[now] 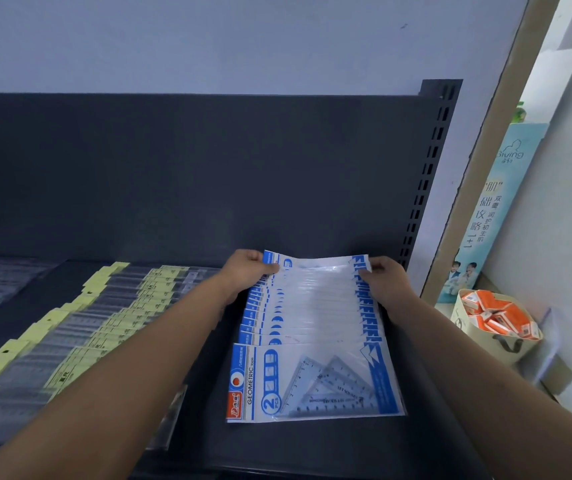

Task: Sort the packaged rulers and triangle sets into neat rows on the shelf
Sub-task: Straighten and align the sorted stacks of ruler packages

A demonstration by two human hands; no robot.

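At the back right of the shelf (312, 445), the left hand (248, 271) and right hand (386, 277) each pinch one short end of the rearmost triangle set packet (319, 268), its long axis spanning between them. The triangle set row (312, 317) runs toward the front edge; ruler rows (104, 317) lie left.

left hand (248, 271) and right hand (386, 277) working: 2 | triangle-set packs (312, 306) lying: about a dozen | ruler rows (128, 308) lying: 2 | bag (485, 344) standing: 1
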